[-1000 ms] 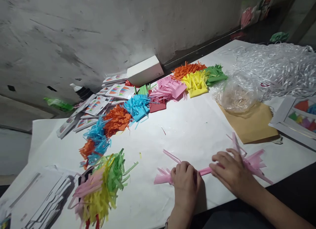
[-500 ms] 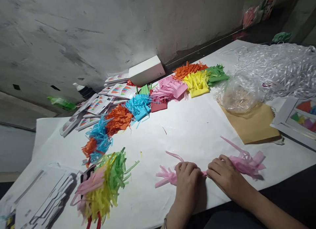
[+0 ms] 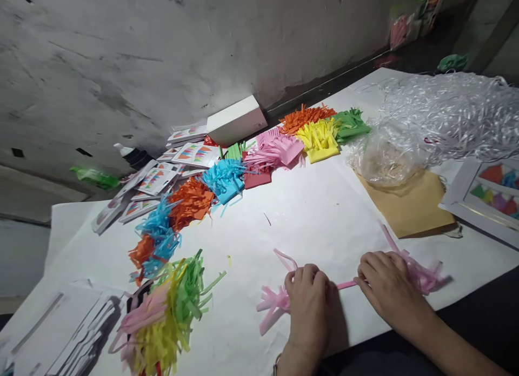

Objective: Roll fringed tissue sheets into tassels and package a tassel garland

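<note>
Between my two hands stretches a pink tissue paper tassel (image 3: 346, 284), its middle rolled into a thin band and its cut strips fanning out at both ends. My left hand (image 3: 308, 306) is closed over the rolled part near the left fringe. On the right side, my right hand (image 3: 387, 285) grips the band beside the other fringe, fingers bent round it. The piece lies low over the white paper surface (image 3: 300, 235). My fingertips are partly hidden by the backs of my hands.
Fringed tissue bundles (image 3: 227, 179) in several colours run in an arc across the back. Finished-looking tassels (image 3: 170, 311) and white card (image 3: 60, 322) lie at left. A brown envelope (image 3: 409, 208), clear plastic bag (image 3: 385, 154) and white string (image 3: 458, 111) are at right; a white box (image 3: 237, 119) stands behind.
My right hand has moved right, away from my left, so more of the pink rolled band shows between them. My left hand stays nearly in place. The view shifts slightly.
</note>
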Demonstrator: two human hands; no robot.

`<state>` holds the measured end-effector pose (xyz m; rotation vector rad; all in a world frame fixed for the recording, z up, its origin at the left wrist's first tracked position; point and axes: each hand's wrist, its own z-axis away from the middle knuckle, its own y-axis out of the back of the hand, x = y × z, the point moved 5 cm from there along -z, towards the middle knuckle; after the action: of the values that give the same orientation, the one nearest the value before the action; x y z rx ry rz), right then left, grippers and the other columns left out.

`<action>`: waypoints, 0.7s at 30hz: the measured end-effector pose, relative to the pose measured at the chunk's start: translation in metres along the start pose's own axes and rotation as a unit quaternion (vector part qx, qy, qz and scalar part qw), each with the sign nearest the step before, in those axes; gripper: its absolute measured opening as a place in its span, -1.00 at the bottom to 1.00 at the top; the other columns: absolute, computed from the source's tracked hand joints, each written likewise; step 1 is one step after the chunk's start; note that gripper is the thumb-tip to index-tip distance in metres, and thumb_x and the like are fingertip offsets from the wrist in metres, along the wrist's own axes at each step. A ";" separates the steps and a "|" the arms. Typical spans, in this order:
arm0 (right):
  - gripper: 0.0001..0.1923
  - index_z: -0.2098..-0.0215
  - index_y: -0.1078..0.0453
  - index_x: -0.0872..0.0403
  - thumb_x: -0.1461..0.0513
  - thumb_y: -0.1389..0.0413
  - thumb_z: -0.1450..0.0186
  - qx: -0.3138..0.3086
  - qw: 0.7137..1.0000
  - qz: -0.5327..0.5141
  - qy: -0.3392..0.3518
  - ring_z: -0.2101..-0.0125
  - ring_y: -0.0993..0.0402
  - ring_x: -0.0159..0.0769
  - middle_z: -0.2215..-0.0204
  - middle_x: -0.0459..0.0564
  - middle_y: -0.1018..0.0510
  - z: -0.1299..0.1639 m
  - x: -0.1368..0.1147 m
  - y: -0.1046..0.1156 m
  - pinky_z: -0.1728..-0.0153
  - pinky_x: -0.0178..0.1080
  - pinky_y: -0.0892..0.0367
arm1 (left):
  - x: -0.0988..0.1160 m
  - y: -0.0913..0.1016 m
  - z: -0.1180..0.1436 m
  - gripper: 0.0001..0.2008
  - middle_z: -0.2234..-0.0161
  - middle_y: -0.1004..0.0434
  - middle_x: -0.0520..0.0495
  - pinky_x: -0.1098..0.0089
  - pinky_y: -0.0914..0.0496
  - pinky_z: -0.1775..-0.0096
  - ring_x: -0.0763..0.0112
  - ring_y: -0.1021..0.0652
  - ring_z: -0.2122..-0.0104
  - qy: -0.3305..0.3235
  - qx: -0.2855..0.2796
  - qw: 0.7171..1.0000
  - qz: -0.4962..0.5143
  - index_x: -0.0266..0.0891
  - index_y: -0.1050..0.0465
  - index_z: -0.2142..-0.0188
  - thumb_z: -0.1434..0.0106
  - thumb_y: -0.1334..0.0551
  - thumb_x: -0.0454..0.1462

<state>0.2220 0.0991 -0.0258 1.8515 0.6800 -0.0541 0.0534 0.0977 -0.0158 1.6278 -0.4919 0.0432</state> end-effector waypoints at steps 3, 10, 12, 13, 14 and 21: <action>-0.72 0.28 -0.39 0.03 0.44 0.08 -0.39 0.001 0.997 -0.030 0.065 0.24 -0.39 -0.20 0.31 -0.05 -0.48 0.002 -0.007 -0.002 -0.11 0.04 -0.14 | 0.005 -0.004 0.004 -0.72 0.26 -0.58 0.03 -0.07 -0.20 -0.10 0.20 -0.53 0.19 -0.096 0.011 0.995 -0.003 -0.10 -0.48 0.25 -0.22 -0.30 -0.54; -0.77 0.24 -0.44 0.07 0.41 0.02 -0.41 0.003 0.990 -0.017 0.142 0.25 -0.39 -0.17 0.36 -0.03 -0.50 0.003 -0.016 -0.011 -0.16 0.08 -0.11 | 0.004 -0.017 -0.003 -0.80 0.32 -0.58 -0.09 0.18 -0.42 0.20 0.21 -0.53 0.31 -0.107 -0.063 0.990 0.073 -0.19 -0.54 0.32 -0.29 -0.24 -0.50; -0.70 0.29 -0.43 0.08 0.47 0.07 -0.40 0.010 0.987 -0.011 0.158 0.30 -0.38 -0.20 0.40 -0.05 -0.49 0.003 -0.018 -0.008 -0.15 0.09 -0.11 | 0.003 -0.009 -0.006 -0.80 0.32 -0.59 -0.09 0.30 -0.44 0.27 0.29 -0.55 0.34 -0.089 -0.064 0.989 0.098 -0.20 -0.55 0.34 -0.30 -0.22 -0.49; -0.67 0.30 -0.43 0.08 0.49 0.09 -0.40 0.016 0.985 -0.012 0.169 0.30 -0.39 -0.21 0.40 -0.06 -0.50 0.003 -0.019 -0.005 -0.16 0.10 -0.11 | 0.002 -0.004 -0.006 -0.80 0.30 -0.61 -0.09 0.34 -0.45 0.28 0.32 -0.57 0.34 -0.068 -0.070 0.986 0.135 -0.21 -0.57 0.31 -0.33 -0.21 -0.46; -0.66 0.27 -0.45 0.09 0.49 0.11 -0.41 0.025 0.983 -0.017 0.181 0.28 -0.40 -0.21 0.38 -0.05 -0.53 0.003 -0.021 0.000 -0.18 0.10 -0.10 | 0.001 0.000 -0.005 -0.81 0.27 -0.63 -0.10 0.37 -0.45 0.27 0.34 -0.58 0.32 -0.037 -0.081 0.977 0.196 -0.21 -0.59 0.27 -0.35 -0.20 -0.42; -0.77 0.17 -0.46 0.11 0.42 0.02 -0.46 0.102 0.963 -0.181 0.174 0.26 -0.45 -0.29 0.35 -0.06 -0.56 -0.007 -0.039 0.054 -0.11 -0.02 -0.18 | 0.008 0.006 0.012 -0.66 0.60 -0.42 0.06 0.47 -0.23 0.41 0.52 -0.36 0.54 0.239 -0.180 0.683 0.666 -0.29 -0.56 0.49 -0.05 -0.53 -0.08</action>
<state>0.2137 0.0764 0.0366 1.9290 1.2966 -0.0364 0.0555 0.0836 -0.0097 0.5138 -1.0893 1.3470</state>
